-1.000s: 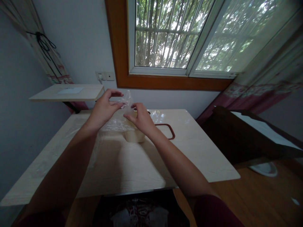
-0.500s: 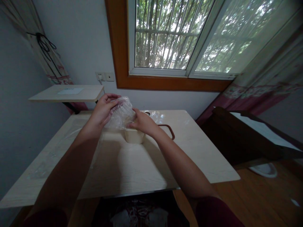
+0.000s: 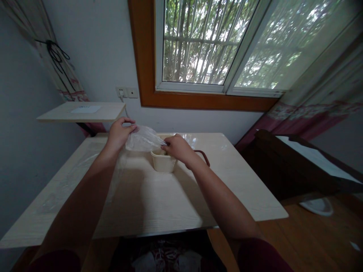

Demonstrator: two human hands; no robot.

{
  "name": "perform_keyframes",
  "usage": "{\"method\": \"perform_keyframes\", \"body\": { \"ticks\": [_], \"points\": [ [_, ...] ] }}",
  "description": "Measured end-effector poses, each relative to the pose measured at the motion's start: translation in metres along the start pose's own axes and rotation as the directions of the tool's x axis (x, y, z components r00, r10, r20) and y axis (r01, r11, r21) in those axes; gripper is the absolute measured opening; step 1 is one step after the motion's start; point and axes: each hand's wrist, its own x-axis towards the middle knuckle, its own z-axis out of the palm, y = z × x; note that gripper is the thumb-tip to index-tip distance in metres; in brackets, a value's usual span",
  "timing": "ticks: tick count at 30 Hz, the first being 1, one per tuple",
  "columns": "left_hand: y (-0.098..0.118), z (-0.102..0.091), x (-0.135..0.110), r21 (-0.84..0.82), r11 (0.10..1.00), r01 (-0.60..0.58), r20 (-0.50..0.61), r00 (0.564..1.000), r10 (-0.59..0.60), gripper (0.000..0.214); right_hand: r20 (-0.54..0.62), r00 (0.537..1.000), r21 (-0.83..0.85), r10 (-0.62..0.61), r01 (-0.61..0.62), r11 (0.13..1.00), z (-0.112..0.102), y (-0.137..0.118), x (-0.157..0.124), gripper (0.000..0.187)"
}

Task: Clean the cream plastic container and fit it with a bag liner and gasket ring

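A clear plastic bag [image 3: 145, 139] is stretched between my two hands, above and left of a cream basket. My left hand [image 3: 120, 133] pinches the bag's left end between thumb and fingers. Its right end is gathered in the closed fingers of my right hand [image 3: 178, 149], over the basket's rim. The ribbed cream basket [image 3: 164, 162] stands upright on the table, and a brown curved handle [image 3: 203, 155] shows to its right, partly behind my right wrist. What lies inside the basket is mostly hidden by my right hand.
Another clear plastic sheet or bag [image 3: 69, 181] lies flat on the left of the pale table [image 3: 170, 204]. A small raised shelf [image 3: 56, 113] with a paper stands at the back left. A dark piece of furniture [image 3: 306, 170] is beyond the table's right edge.
The crumpled bag is now drawn out lengthwise between my hands. My right hand has shifted slightly right, and my left hand slightly lower and left. More of the basket's rim shows.
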Motion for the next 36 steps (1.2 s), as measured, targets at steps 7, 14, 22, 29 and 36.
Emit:
{"method": "perform_keyframes", "body": {
  "ticks": [7,14,22,29,36],
  "points": [
    [0.031,-0.014,-0.015,0.209,0.862,-0.462,0.150,0.886,0.439,0.029,-0.083,0.996,0.002,-0.028,0.028,1.000,0.002,-0.002,-0.002,0.017],
    [0.060,-0.007,-0.045,0.209,0.605,-0.769,0.759,0.517,0.396,0.070,-0.153,0.983,0.039,-0.098,0.105,0.994,-0.004,-0.008,-0.003,0.016],
    [0.036,-0.008,-0.037,0.371,0.484,-0.792,0.798,0.539,0.270,0.077,-0.235,0.951,0.210,-0.201,0.252,0.945,-0.005,-0.002,-0.009,0.015],
    [0.021,-0.005,-0.040,0.398,0.570,-0.719,0.734,0.622,0.273,0.053,-0.298,0.936,0.355,-0.187,0.291,0.889,-0.009,0.014,-0.033,0.056],
    [0.009,-0.006,-0.040,0.474,0.550,-0.688,0.690,0.678,0.254,0.011,-0.303,0.951,0.533,-0.057,0.218,0.817,0.014,0.050,-0.056,0.118]
  ]
}}
